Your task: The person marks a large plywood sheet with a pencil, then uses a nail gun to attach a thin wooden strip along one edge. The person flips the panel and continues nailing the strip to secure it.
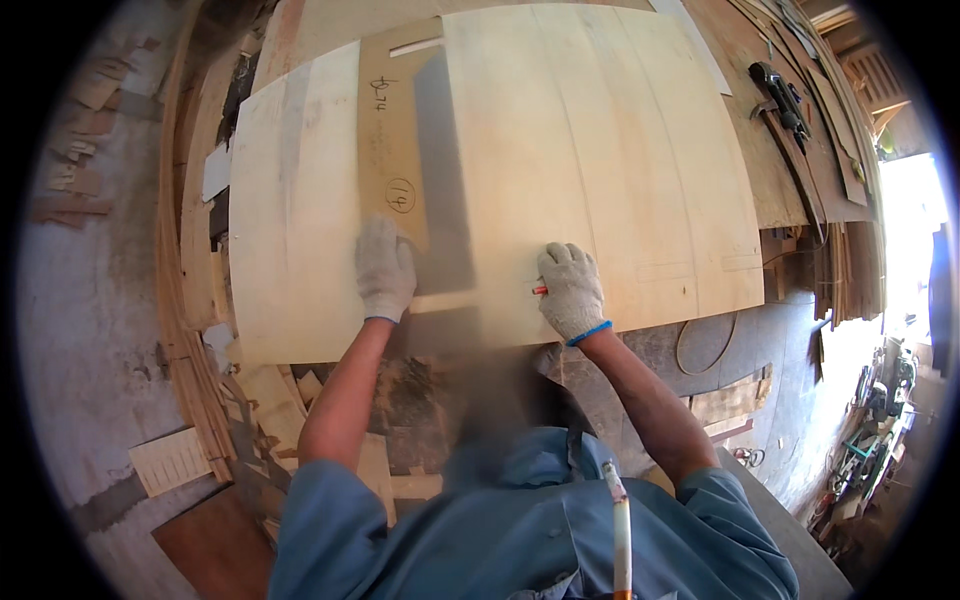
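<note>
Pencil (540,291) (red, only the end shows) is in my gloved right hand (571,288), that grip curled around it and resting on the big pale wood sheet (620,150) spread out in front of me. My gloved left hand (385,270) is laid flat, fingers together, clamped on nothing, over the near part of the brown strip (385,150) on the sheet, probably so it won't slide. Black tool (782,100) sits up right on other boards (765,175), I guess out of my way.

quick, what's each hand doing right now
Left hand: open, resting on the brown strip.
Right hand: closed, holding a thin red stick, only its end showing.
</note>
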